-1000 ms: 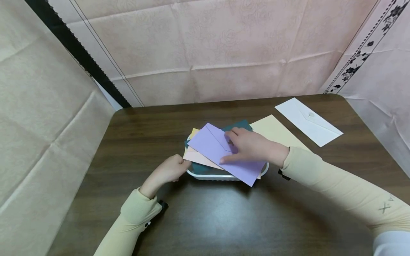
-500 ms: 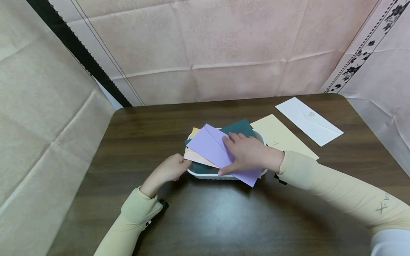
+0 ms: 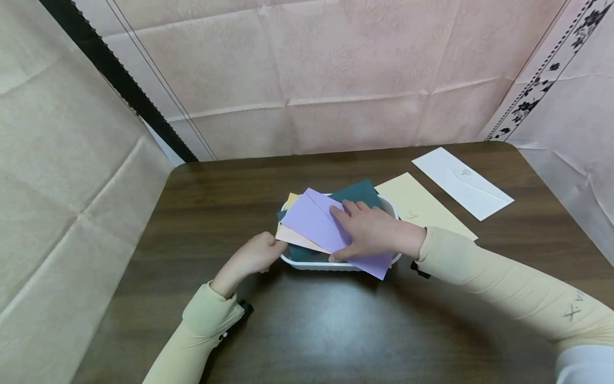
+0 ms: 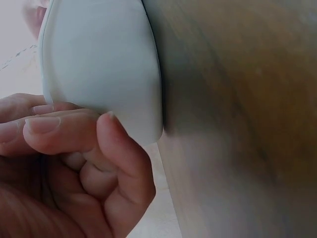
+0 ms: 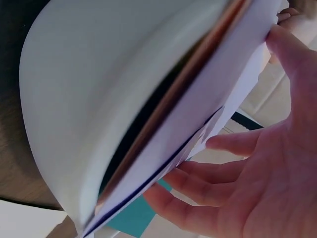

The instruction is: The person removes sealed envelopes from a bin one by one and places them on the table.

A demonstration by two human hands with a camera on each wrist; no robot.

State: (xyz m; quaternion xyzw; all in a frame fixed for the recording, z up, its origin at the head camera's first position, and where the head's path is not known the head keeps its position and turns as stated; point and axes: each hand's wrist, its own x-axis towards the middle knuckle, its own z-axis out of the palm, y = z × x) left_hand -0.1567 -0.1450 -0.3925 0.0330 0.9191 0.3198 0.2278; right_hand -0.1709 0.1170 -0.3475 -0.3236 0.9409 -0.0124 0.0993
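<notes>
A white plastic basket (image 3: 326, 266) stands on the table, several envelopes piled in and over it. Uppermost lies a lavender envelope (image 3: 309, 216) set diagonally, its lower right corner jutting past the front rim. Under it show a pale pink envelope (image 3: 293, 234), a dark teal one (image 3: 357, 193) and a bit of yellow paper (image 3: 291, 199). My left hand (image 3: 254, 254) grips the basket's left end; in the left wrist view its fingers (image 4: 54, 131) curl at the rim. My right hand (image 3: 366, 229) rests spread on the lavender envelope, thumb near its front edge.
A cream envelope (image 3: 422, 205) lies on the table (image 3: 220, 186) just right of the basket, partly behind the right forearm. Farther right is a white envelope (image 3: 462, 182). Pale cloth (image 3: 336, 80) hangs behind the table and at both sides.
Since a second ago my right hand has shifted slightly down and left over the lavender envelope, uncovering more of the teal and cream ones. My left hand has stayed at the basket's end.
</notes>
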